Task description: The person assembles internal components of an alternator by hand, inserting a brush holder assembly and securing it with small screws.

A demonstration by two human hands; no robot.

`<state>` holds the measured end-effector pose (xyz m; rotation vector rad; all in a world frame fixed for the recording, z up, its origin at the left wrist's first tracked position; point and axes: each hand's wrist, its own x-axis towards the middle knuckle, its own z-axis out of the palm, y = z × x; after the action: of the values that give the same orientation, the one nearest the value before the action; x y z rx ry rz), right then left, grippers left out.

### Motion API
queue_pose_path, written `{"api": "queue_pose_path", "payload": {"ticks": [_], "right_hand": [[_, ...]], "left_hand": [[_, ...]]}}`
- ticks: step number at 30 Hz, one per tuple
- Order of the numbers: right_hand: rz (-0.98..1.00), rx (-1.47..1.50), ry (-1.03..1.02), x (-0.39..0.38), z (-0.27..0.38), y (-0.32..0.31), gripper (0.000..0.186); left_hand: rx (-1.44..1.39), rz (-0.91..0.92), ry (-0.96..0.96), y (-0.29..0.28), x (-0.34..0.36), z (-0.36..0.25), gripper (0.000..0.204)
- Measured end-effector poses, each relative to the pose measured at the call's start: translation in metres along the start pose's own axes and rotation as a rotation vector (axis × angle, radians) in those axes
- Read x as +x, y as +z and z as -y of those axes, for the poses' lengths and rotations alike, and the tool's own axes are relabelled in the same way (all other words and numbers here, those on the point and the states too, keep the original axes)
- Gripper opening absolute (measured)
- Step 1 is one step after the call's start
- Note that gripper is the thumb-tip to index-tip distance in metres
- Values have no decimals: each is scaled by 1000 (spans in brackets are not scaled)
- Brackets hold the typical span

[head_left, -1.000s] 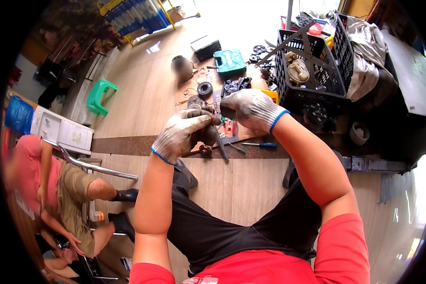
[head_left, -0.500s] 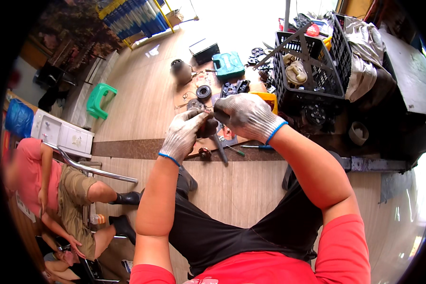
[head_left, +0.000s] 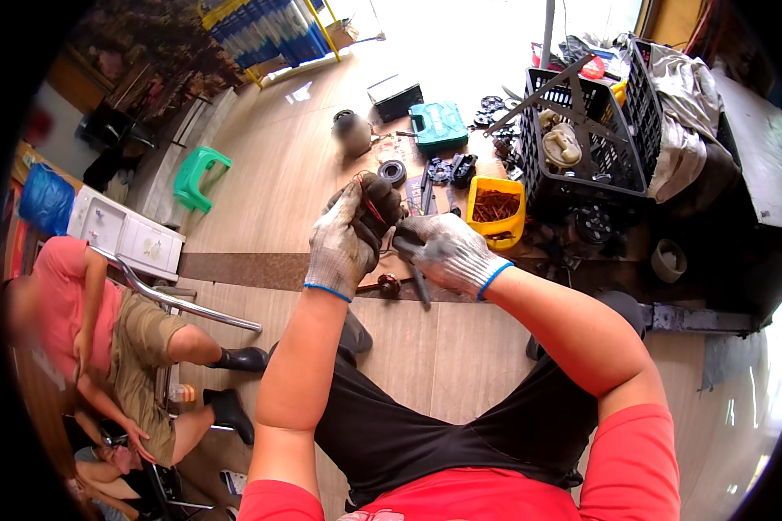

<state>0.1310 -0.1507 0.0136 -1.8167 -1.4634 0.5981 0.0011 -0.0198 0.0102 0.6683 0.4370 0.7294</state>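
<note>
Both of my hands wear grey-white knit gloves with dark palms and blue cuffs. My left hand [head_left: 347, 234] is closed around a thin loop of copper wire [head_left: 371, 207], raised over the work area. Close beside it, my right hand [head_left: 452, 250] has its fingers pinched together; what they hold, if anything, is hidden. Below the hands, a round copper-wound part [head_left: 389, 284] lies on the floor near a dark bar-like tool [head_left: 421, 286]. To the right of my hands stands a yellow container [head_left: 502, 236] with reddish-brown wire scraps inside.
Black plastic crates [head_left: 586, 165] with a metal bracket stand at the right. A teal tool case [head_left: 439, 126], a black ring [head_left: 393, 172] and a metal canister [head_left: 353, 139] lie beyond my hands. A green stool [head_left: 200, 178] and a seated person [head_left: 139, 339] are at the left.
My left hand has turned upward, showing the wire loop. The right hand has moved lower, uncovering the yellow container. The whole view has shifted slightly.
</note>
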Motion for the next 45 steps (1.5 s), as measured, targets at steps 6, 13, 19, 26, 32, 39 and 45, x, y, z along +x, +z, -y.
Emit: {"api": "queue_pose_path", "payload": {"ticks": [6,13,19,26,32,39,45], "right_hand": [[50,-39,-90,11,-17,0,27],[-111,-289,-408,15,-39,-2,14],[-64,-557,-400,10,-17,-24,12],[52,-392,-311,22,-30,-37,14],[58,-124,-134,25,-53,-39,30],[249,96,107,25,-22,-64,24],[138,-257,-207,23,-36,-47,29]], "left_hand": [[-5,92,-86,-3,-4,-11,23],[284,185,-155,6,-14,-24,26],[566,215,-257,18,-22,-27,20],[1099,212,-318,16,-17,-18,20],[1103,242,-248,20,-15,-2,22],[1070,277,-101,21,-21,-5,24],[1733,734,649,-6,-5,-5,30]]}}
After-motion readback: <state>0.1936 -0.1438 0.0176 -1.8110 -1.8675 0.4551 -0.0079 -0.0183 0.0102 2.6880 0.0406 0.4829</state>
